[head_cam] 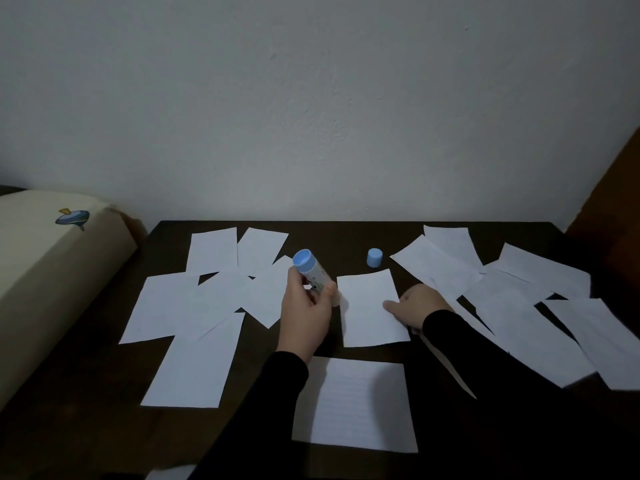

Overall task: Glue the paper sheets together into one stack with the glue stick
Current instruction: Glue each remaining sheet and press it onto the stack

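The person's left hand (304, 306) is raised a little over the dark surface (86, 393), its fingers (294, 278) curled round the barrel of the glue stick (311, 271). The stick is tilted, its blue base end pointing up and away and its working end down towards the near left corner of a single paper sheet (372, 308) lying in the middle; whether the tip actually touches that sheet I cannot tell, since the hand hides it. The right hand (415, 306) rests on the right edge of this middle sheet, fingers loosely bent and pressing down on the paper rather than gripping it. Both arms are in black sleeves. The blue cap (374, 257) of the stick stands by itself on the surface just beyond the middle sheet, apart from it. To the left a loose spread of sheets (194, 306) overlaps at odd angles, and to the right another spread of sheets (519, 306) fans out towards the surface's edge, some showing faint ruled lines. One lined sheet (360, 410) lies nearest the person, between the two forearms. Off the left side of the surface sits a cream cushion (41, 271) with a small blue and yellow picture on it, and a pale wall (311, 98) rises behind.
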